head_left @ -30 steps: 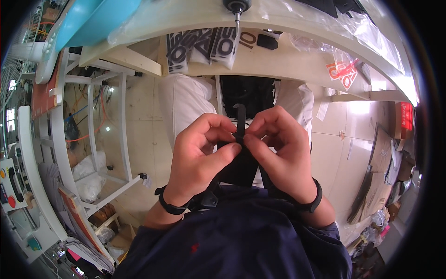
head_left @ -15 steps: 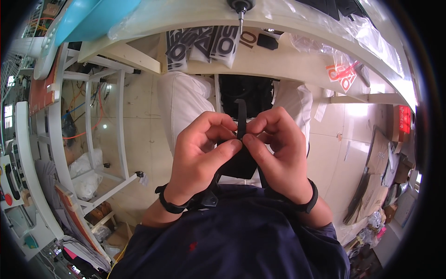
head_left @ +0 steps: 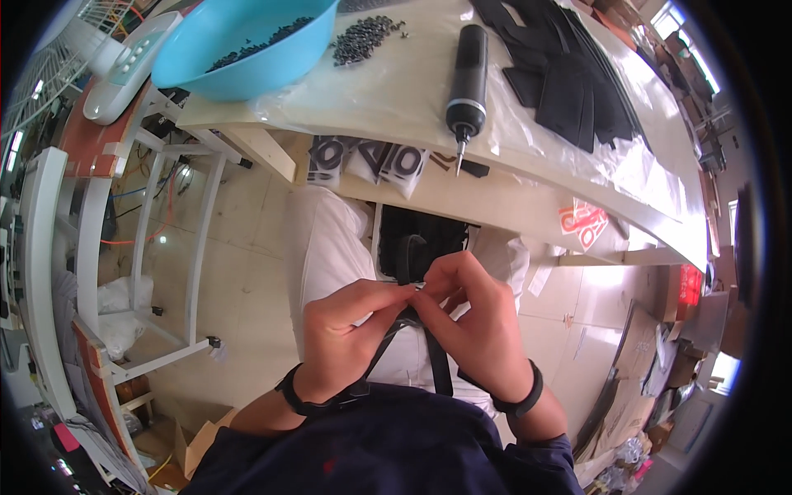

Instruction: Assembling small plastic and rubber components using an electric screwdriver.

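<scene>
My left hand (head_left: pixel 351 326) and my right hand (head_left: pixel 474 322) meet over my lap, thumbs and fingertips pinched together. Between them is a narrow black strap (head_left: pixel 403 254), its upper end curling over above the fingers. More black strap (head_left: pixel 440 363) hangs down below the hands across my white trousers. Fingertips cover the exact spot being gripped, so any small part there is hidden. Beyond the hands, a black electric screwdriver (head_left: pixel 468 82) lies on the table, its bit toward me.
On the plastic-covered table (head_left: pixel 330 111) stand a blue basin (head_left: pixel 247 74) of small black parts, a pile of small black fasteners (head_left: pixel 361 40) and flat black pieces (head_left: pixel 569 91). Printed bags (head_left: pixel 404 169) rest on the shelf below. A white metal frame (head_left: pixel 202 247) is left, cardboard (head_left: pixel 615 412) right.
The view has tilted up, bringing the basin, fasteners and whole screwdriver into sight. My hands have drawn closer together, and the strap's upper end now curls over more.
</scene>
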A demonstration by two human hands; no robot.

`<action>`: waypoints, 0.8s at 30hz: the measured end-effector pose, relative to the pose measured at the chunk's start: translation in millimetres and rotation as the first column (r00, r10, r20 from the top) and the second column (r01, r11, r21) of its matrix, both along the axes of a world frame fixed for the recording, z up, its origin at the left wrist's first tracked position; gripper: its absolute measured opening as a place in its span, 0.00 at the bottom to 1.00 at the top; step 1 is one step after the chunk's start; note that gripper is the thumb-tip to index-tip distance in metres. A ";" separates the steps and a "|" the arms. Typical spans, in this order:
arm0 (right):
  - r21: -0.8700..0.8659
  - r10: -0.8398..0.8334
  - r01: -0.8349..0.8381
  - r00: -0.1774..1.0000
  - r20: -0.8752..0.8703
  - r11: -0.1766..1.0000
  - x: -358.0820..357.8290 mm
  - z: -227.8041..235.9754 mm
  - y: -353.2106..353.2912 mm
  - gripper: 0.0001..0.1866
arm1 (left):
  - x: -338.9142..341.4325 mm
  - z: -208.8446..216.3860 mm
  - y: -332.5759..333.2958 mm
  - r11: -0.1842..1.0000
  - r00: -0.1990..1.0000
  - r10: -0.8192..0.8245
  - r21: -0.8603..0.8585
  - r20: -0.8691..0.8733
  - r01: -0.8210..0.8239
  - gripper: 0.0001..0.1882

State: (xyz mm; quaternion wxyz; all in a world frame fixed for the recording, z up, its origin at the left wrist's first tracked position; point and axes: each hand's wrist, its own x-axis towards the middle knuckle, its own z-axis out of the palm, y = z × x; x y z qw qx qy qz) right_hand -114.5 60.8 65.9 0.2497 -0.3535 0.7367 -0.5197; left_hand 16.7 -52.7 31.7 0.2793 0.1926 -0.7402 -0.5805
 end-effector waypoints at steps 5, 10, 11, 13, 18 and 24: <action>-0.067 -0.008 -0.018 0.931 -0.366 0.998 -45.7 60.6 -33.1 0.05 | 11.6 -8.6 -19.8 0.972 1.000 0.016 0.233 0.011 -0.019 0.09; 0.077 0.167 -0.151 0.785 -0.597 0.985 -139.2 104.1 -105.6 0.08 | 8.9 -4.1 -20.2 0.923 0.997 0.061 0.379 0.041 -0.072 0.07; 0.129 0.177 -0.121 0.670 -0.721 0.984 -153.1 104.7 -121.4 0.11 | 8.6 -3.8 -20.7 0.901 0.996 0.046 0.427 0.080 -0.076 0.07; 0.227 0.264 -0.137 0.575 -0.775 0.964 -186.4 102.4 -157.5 0.12 | 11.9 -6.5 -25.1 0.879 0.993 0.007 0.473 0.115 -0.061 0.08; 0.389 0.427 -0.178 0.408 -0.807 0.904 -230.5 85.1 -217.6 0.10 | 17.8 -14.3 -38.2 0.871 0.997 -0.017 0.490 0.077 -0.023 0.09; 0.478 0.534 -0.241 0.442 -0.721 0.845 -229.0 70.3 -238.6 0.07 | 16.3 -25.2 -52.5 0.862 0.998 0.016 0.505 0.055 -0.041 0.09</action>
